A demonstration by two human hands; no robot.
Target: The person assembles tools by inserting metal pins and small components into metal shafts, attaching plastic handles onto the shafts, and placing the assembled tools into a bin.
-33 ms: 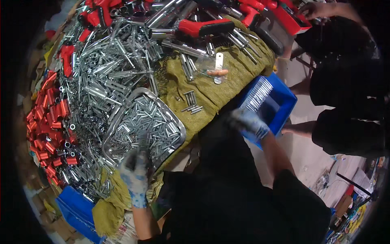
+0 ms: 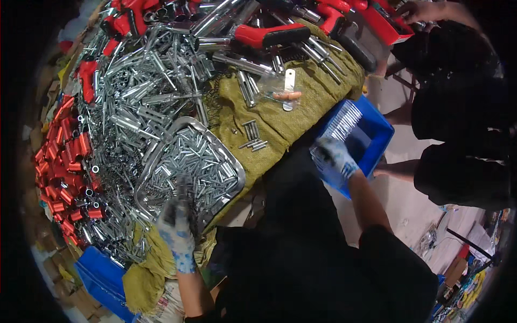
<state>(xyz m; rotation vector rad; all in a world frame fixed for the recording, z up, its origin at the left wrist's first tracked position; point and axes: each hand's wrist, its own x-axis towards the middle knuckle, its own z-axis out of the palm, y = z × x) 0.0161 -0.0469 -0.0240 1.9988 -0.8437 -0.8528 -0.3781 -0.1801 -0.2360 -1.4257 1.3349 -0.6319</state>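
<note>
While holding left hand point(image 2: 179, 229) at tray point(image 2: 240, 172) of loose pins point(image 2: 210, 167) pointing every way, have right hand point(image 2: 335, 156) over parallel pins point(image 2: 347, 119) in blue bin point(image 2: 381, 134), long axes across their row. Can't tell either grip.

On my feed, the short pins point(image 2: 202, 156) look like bright, smooth metal inside a shiny metal tray point(image 2: 229, 156), against the rough, matt woven weave of the yellowish sack point(image 2: 272, 132). I read the blue bin point(image 2: 381, 128) as smooth plastic with a soft sheen, and the red sleeves point(image 2: 84, 144) as glossy. The left hand point(image 2: 177, 231) and right hand point(image 2: 336, 155) wear matt, cloth-like gloves, smudged dark.
</note>
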